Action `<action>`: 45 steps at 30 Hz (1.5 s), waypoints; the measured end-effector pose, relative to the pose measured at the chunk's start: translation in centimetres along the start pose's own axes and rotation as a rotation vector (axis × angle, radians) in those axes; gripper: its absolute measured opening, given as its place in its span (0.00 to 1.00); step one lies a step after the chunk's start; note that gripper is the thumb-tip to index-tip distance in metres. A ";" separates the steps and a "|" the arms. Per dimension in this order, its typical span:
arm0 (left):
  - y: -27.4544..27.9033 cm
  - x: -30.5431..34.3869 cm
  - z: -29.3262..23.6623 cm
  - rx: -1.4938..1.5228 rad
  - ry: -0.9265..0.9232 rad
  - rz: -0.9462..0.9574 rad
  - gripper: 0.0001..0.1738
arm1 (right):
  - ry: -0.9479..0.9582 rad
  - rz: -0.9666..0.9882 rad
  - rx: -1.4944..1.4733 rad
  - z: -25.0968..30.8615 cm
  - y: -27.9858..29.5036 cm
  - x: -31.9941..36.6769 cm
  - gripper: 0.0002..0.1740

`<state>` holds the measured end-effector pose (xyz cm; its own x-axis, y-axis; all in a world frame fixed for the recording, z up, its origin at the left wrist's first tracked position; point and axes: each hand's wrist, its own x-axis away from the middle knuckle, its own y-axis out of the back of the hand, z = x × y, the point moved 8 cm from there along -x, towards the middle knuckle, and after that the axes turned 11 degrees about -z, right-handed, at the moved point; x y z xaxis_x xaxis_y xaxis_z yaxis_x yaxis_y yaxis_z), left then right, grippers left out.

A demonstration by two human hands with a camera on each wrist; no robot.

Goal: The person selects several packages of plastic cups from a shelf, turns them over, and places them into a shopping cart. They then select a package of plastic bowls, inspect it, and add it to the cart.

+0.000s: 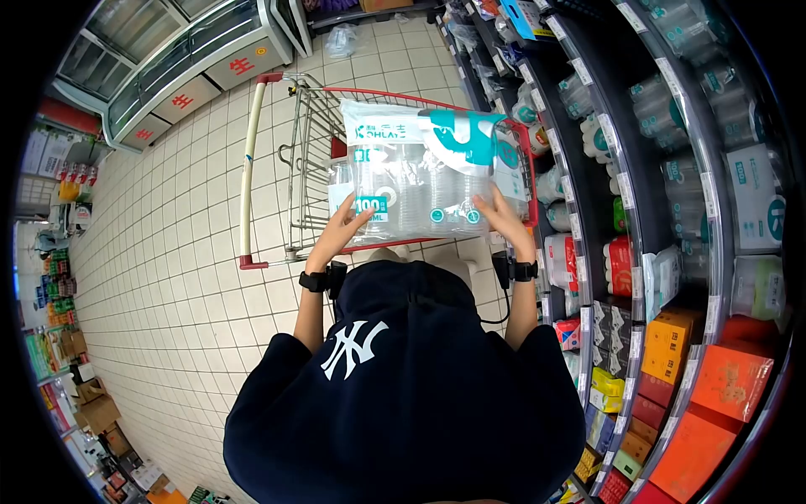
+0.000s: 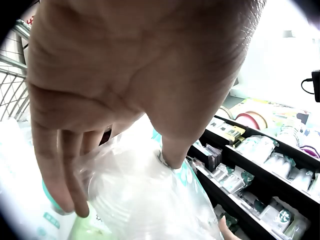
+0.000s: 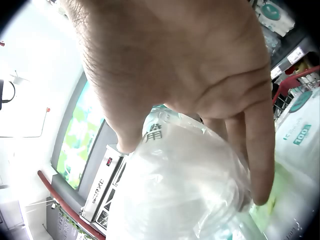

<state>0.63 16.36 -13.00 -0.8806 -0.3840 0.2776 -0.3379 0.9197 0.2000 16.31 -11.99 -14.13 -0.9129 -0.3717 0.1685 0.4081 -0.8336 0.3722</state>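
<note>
A large clear plastic pack of disposable cups [image 1: 411, 181], printed in teal with "100", lies lengthwise between my two hands. Over the shopping cart [image 1: 306, 172], my left hand [image 1: 337, 231] grips the pack's left end. My right hand [image 1: 509, 227] holds the opposite end. In the left wrist view the thumb presses one side of the wrapped cups [image 2: 135, 185], while the other fingers reach round the far side. The right wrist view shows a similar grip on crinkled film. Beneath, partly hidden, a white package [image 3: 300, 132] with a teal label sits in the cart, beside something light green [image 3: 272, 192].
Shelves [image 1: 617, 160] of packaged cups and boxes run close along the right. The cart's pale handle [image 1: 249, 168] is on the left. Freezer cabinets [image 1: 193, 84] stand at the upper left, and a clear plastic bag [image 1: 342, 40] lies on the tiled floor [image 1: 185, 252].
</note>
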 end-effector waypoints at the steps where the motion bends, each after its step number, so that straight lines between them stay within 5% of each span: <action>1: 0.1 0.0 0.9 -0.080 0.091 0.037 0.39 | -0.022 0.058 0.036 -0.8 -0.8 -0.3 0.47; 6: 1.8 -1.3 5.2 -0.086 0.103 -0.004 0.39 | -0.062 0.202 0.101 -2.4 -5.0 -1.6 0.60; 9: 2.9 -1.6 7.6 -0.076 0.104 -0.090 0.40 | -0.033 0.312 0.038 -3.8 -7.6 -2.5 0.60; 14: 3.3 -4.6 18.6 -0.419 0.109 0.011 0.44 | -0.260 0.355 0.104 -6.9 -10.2 -2.6 0.57; 16: 3.0 -4.9 20.7 -0.440 0.121 -0.041 0.45 | -0.094 0.527 0.163 -8.7 -12.9 -3.0 0.58; 18: 3.0 -4.9 22.9 -0.481 0.137 -0.103 0.44 | -0.061 0.442 0.253 -12.0 -14.1 -3.4 0.58; 28: 3.1 -4.4 22.3 -0.470 0.254 -0.006 0.42 | 0.134 0.390 0.388 -10.8 -15.1 -4.4 0.62; 29: 3.0 -4.8 22.8 -0.506 0.249 0.040 0.42 | -0.184 0.556 0.392 -12.4 -14.8 -4.3 0.66; 35: 2.6 -5.9 23.9 -0.357 0.101 0.023 0.40 | -0.259 0.564 0.376 -12.5 -14.9 -6.6 0.67; 37: 2.7 -4.9 21.6 -0.398 0.157 0.028 0.40 | -0.289 0.561 0.390 -12.8 -14.8 -5.9 0.69; 41: 3.4 -7.2 29.0 -0.388 0.182 0.030 0.42 | -0.363 0.461 0.301 -12.7 -14.3 -6.0 0.68; 45: 3.1 -6.7 27.3 -0.416 0.207 0.142 0.41 | -0.425 0.353 0.181 -11.6 -14.1 -5.4 0.66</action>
<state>-3.59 23.99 -39.95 -0.8098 -0.3044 0.5016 -0.0211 0.8695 0.4935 15.46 -2.93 -30.85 -0.6558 -0.3870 0.6482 0.7158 -0.5916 0.3710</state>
